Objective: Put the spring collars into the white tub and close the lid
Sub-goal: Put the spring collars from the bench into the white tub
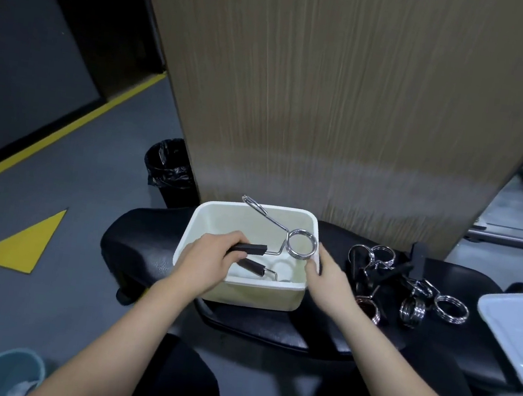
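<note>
The white tub is standing open on the black padded worktop, directly ahead of the seated person. One spring collar is being held over the tub by the left hand, whose fingers are curled round the collar's black grip. The collar's long axis is lying roughly left to right: its grip is at the left hand, its steel coil is hanging just inside the tub's right wall, and its bare wire arm is rising past the back rim. The tub's right rim is being gripped by the right hand, apparently to steady it. A second collar is already lying low in the tub, just beneath the held one. The loose collars are lying in a heap on the worktop to the right of the tub, near the right hand and well apart from the left. The right hand is therefore judged better placed for the next pick-up. What appears to be the white lid is lying beyond the heap at the far right, partly cut off by the frame. The task is judged to be at an early stage, with the lid not yet fitted.
</note>
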A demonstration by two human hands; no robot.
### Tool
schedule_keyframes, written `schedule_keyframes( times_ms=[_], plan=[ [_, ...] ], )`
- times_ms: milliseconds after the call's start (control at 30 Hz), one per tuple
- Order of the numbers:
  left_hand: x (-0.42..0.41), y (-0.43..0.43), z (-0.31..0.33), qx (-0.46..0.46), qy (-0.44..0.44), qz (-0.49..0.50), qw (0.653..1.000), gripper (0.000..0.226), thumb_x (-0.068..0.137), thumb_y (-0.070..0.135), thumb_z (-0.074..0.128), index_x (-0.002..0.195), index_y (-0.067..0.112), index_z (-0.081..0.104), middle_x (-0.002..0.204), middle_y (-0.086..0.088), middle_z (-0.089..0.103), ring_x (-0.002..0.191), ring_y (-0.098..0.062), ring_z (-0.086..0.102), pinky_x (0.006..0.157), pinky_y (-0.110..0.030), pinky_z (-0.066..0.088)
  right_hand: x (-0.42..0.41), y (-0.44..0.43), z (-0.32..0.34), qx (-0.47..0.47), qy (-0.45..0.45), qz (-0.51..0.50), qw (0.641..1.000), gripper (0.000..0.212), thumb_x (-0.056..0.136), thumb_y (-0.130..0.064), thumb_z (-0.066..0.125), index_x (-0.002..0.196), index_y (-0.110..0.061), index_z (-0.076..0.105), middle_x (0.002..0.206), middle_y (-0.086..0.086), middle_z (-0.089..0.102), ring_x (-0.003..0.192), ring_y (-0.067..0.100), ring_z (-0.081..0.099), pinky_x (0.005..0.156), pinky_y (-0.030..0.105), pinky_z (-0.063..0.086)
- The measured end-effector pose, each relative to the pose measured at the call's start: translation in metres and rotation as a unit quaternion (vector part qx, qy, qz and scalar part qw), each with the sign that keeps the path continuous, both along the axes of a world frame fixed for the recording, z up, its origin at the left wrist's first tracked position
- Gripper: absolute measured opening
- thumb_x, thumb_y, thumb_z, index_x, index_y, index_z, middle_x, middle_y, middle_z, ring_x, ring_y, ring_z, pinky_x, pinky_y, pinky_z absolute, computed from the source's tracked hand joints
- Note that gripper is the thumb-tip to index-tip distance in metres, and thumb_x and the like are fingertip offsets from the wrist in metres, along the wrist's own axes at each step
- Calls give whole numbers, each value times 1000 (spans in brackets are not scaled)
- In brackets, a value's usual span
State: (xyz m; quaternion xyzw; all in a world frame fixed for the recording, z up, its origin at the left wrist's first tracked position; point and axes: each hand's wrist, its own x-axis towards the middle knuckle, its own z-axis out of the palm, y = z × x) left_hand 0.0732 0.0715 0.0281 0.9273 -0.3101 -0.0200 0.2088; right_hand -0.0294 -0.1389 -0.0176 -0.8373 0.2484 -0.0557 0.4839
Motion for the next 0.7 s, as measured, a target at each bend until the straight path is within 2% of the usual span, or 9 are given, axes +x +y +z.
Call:
schedule_keyframes(
  times_ms=[67,133,200,267,367,500,567,700],
  plan=[
    [6,3,-3,14,-1,21,1000,8,98,35,55,102,36,61,86,16,69,80,-15,58,69,-34,48,6,7,-5,72,4,-23,997,42,100,-23,40,141,-29,50,127,-1,64,118,27,59,86,32,40],
    [15,7,-6,28,4,38,999,7,97,36,56,101,36,62,86,16,69,78,-15,57,72,-35,51,13,9,-8,132,6,-79,988,31,96,-23,41,119,-23,62,119,2,66,107,26,59,79,34,42],
    [26,8,-12,33,22,49,998,5,95,35,58,99,35,62,85,15,70,76,-16,58,72,-34,52,16,12,-8,118,35,-121,985,27,90,-32,38,100,-21,61,108,8,66,96,31,57,78,39,44],
    [34,3,-20,50,49,46,997,4,94,34,60,98,34,62,86,12,70,76,-18,60,67,-33,49,20,16,-10,99,49,-147,983,34,90,-39,35,107,-24,60,106,7,63,96,33,54,83,43,42],
    [45,-13,-31,87,67,15,994,5,95,30,61,97,33,64,86,8,66,75,-20,56,62,-32,41,28,17,-14,103,14,-165,981,41,95,-49,33,118,-29,60,112,4,65,102,33,54,85,43,40],
    [61,-37,-38,139,80,-33,986,5,95,28,62,99,32,61,96,5,66,88,-22,59,69,-33,43,28,12,-24,44,-38,-160,985,35,105,-40,30,87,-21,54,94,6,65,95,39,56,77,44,37],
    [65,-45,-44,181,76,-44,980,9,94,26,60,102,29,59,104,2,67,91,-25,60,70,-33,42,27,15,-23,40,-44,-162,985,35,106,-36,30,84,-20,52,90,7,64,92,40,55,75,44,36],
    [67,-48,-58,182,123,-25,975,18,89,15,56,104,25,59,102,0,64,84,-24,56,68,-32,42,31,18,-24,15,-32,-168,985,37,106,-37,29,105,-18,60,105,14,69,97,42,57,77,44,38]
  ],
)
